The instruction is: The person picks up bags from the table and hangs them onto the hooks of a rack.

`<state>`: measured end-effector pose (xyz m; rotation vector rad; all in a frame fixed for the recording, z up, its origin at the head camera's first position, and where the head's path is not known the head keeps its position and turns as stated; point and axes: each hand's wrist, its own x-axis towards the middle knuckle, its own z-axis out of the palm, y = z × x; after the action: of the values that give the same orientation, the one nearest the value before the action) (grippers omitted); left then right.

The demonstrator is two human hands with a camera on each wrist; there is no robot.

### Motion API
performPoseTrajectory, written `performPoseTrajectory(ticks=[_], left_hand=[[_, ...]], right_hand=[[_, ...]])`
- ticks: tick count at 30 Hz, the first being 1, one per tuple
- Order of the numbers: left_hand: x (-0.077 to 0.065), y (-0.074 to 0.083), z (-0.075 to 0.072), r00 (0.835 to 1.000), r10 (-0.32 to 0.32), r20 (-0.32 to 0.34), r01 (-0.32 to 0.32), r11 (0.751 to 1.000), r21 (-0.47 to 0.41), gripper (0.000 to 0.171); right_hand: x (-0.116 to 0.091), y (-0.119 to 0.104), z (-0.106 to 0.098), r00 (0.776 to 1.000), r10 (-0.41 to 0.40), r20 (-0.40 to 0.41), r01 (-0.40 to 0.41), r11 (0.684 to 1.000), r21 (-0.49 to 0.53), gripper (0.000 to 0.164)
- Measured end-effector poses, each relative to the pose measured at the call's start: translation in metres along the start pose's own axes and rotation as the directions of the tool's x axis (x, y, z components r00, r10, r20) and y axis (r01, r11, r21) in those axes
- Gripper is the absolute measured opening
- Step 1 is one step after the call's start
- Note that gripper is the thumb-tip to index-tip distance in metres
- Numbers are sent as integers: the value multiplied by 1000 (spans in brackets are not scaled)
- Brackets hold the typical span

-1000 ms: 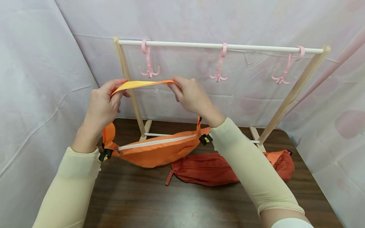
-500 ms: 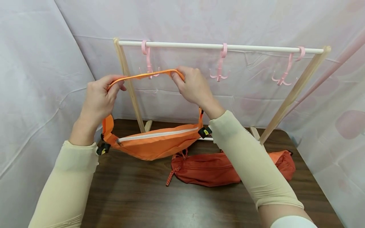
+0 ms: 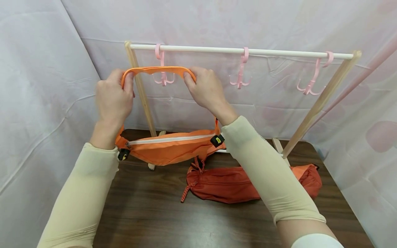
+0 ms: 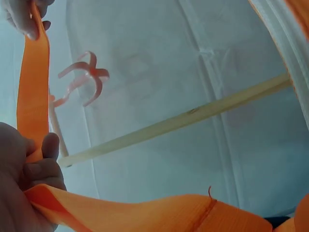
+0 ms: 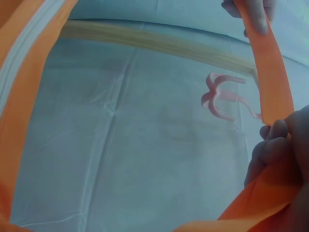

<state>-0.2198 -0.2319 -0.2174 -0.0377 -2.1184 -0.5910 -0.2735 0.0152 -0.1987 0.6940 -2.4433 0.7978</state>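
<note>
Head view shows our left hand [image 3: 113, 100] and right hand [image 3: 206, 90] each pinching the orange strap [image 3: 158, 70], fingers curled round it, with the span between them stretched flat just in front of the leftmost pink hook [image 3: 163, 78]. Below, the orange bag [image 3: 169, 147] hangs from that strap, clear of the table [image 3: 149, 213]. We judge it light and soft: thin fabric that sags and folds, webbing that is limp unless we keep it taut (the wrist views show it creasing under our fingers [image 4: 46, 166]). The strap is the sensible place to hold, near its top, hands apart so a loop stays open.

Outward, the white rail [image 3: 242, 51] carries two more pink hooks [image 3: 240, 77] to the right. The rack's slanted wooden leg [image 3: 141, 89] crosses right behind our left hand and could catch the strap. A rust-red pouch [image 3: 229, 184] lies on the table beneath.
</note>
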Motion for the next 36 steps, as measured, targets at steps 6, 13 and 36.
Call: performPoseTrajectory(ticks=[6,13,36], left_hand=[[2,1,10,999,-21,45,19,999,37,50],[3,2,18,994,-51,97,45,997,66,50],[-13,-21,30,985,-95,145,82,992,93,49]], right_hand=[[3,2,5,999,39,16,-38,999,-33,35],[3,3,13,996,55,72,-53,998,-29,34],[-2,12,38,987,-6,158,13,999,-43,30]])
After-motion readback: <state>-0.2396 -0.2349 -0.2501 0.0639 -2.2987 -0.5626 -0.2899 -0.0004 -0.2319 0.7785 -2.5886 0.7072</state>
